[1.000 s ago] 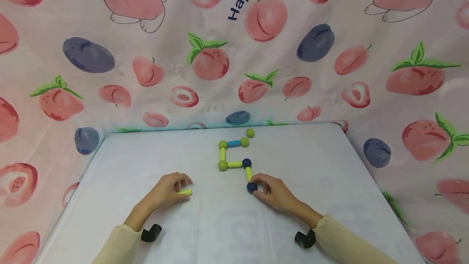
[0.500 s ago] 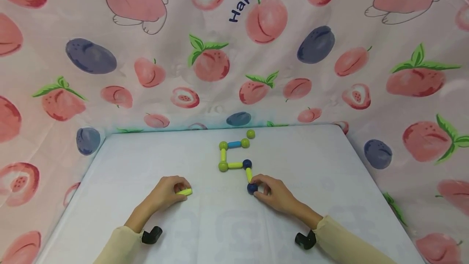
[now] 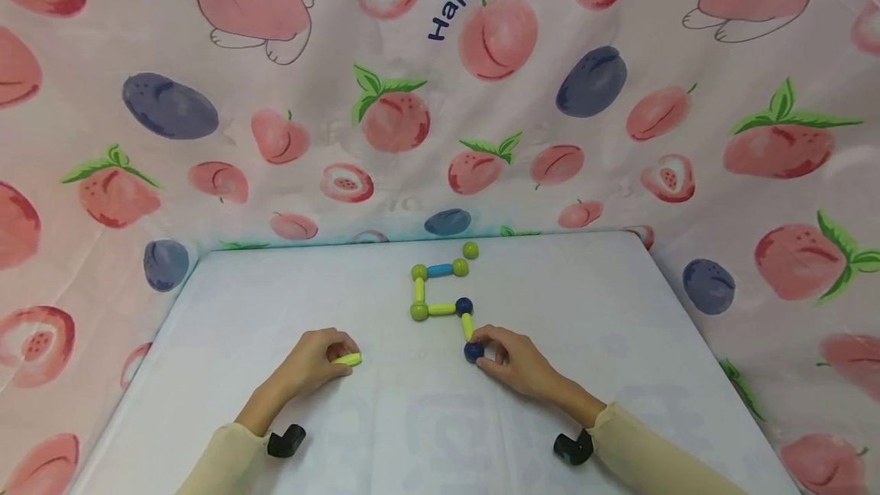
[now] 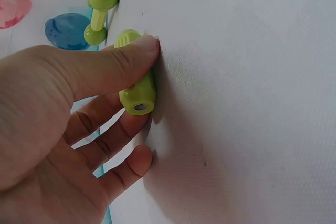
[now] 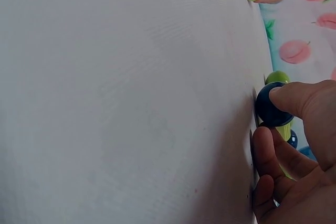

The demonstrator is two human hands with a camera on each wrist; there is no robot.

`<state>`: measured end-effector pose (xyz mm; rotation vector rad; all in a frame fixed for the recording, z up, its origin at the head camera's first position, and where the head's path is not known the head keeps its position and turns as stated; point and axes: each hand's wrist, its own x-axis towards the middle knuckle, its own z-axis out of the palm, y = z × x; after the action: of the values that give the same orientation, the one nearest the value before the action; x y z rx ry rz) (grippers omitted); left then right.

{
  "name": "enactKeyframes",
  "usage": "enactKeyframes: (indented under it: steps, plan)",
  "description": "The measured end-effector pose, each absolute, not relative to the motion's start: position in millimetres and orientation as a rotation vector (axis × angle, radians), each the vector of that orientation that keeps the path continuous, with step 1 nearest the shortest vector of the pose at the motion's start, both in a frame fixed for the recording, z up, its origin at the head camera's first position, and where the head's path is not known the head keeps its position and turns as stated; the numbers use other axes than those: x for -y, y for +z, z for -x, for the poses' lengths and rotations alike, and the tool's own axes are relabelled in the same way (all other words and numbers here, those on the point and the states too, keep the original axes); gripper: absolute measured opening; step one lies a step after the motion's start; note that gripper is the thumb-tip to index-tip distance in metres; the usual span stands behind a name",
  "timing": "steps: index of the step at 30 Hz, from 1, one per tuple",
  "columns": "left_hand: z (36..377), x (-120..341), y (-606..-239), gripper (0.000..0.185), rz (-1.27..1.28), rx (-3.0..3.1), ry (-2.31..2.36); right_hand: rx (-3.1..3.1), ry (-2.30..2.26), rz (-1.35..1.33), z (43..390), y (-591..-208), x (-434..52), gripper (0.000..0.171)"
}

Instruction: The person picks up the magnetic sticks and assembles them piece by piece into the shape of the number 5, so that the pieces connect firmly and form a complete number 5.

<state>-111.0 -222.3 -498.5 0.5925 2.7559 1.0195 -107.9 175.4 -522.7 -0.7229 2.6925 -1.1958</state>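
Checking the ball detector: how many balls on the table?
6. Four green: one loose at the back, two on the blue stick, one corner. Two dark blue: mid and under the right hand. More may be hidden by the hands.

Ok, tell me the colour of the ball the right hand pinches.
Dark blue ball; right wrist view shows it best.

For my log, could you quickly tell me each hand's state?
Left hand: pinches a yellow-green rod.
Right hand: pinches the dark blue ball.
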Motion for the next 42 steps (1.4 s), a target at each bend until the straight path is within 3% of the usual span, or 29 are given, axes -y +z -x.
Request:
enactKeyframes:
  steps: [20,42]
  plan:
    - [113,223,-502,0.024,-0.65,-2.783,0.998,-2.68,-1.186,0.737,110,-524,-175,0.035]
    - [133,177,-484,0.023,-0.813,-2.738,1.053,-2.681,-1.189,0.71,110,-520,-174,0.035]
